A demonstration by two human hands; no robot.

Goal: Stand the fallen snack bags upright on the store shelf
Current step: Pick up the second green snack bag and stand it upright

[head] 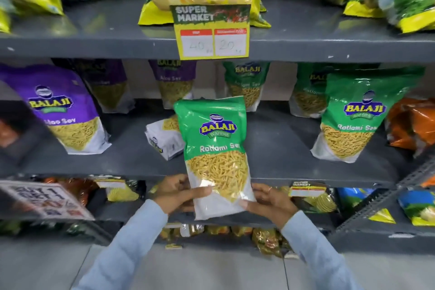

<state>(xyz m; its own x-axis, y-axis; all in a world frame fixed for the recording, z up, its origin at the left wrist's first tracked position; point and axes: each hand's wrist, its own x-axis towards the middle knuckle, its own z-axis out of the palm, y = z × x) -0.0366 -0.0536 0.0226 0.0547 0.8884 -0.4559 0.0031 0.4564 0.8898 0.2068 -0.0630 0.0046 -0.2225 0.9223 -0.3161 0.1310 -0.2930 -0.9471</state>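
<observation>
Green Ratlami Sev bag (215,148) held upright in front of the middle shelf (282,148), base below the shelf lip, top leaning slightly back toward the rear row. Left hand (175,193) closed around the lower left corner, thumb laid over the clear window; right hand (268,198) closed on the lower right corner, fingers wrapped behind the pack. Both grips low on the bag, nothing steadying the top: risk of the loose upper half folding or toppling once set down, judged from slack, glossy film. Fallen white-and-purple bag (164,139) lying on its side just behind and left of the held one, partly hidden by it; likely to be nudged or pinned if the green bag goes in straight ahead. Price card (213,30) hanging from the shelf above, directly over the bag's top edge; lifting high enough to clear the lip could brush it. Open shelf floor to the right of centre, between the held bag and the standing green bag (353,120), and a second bare stretch to the left before the purple Aloo Sev bag (63,110). Rear row of standing bags (246,85) well back, leaving depth to spare. Front lip uncluttered. Safest line judged to be slightly right of the fallen pack.
</observation>
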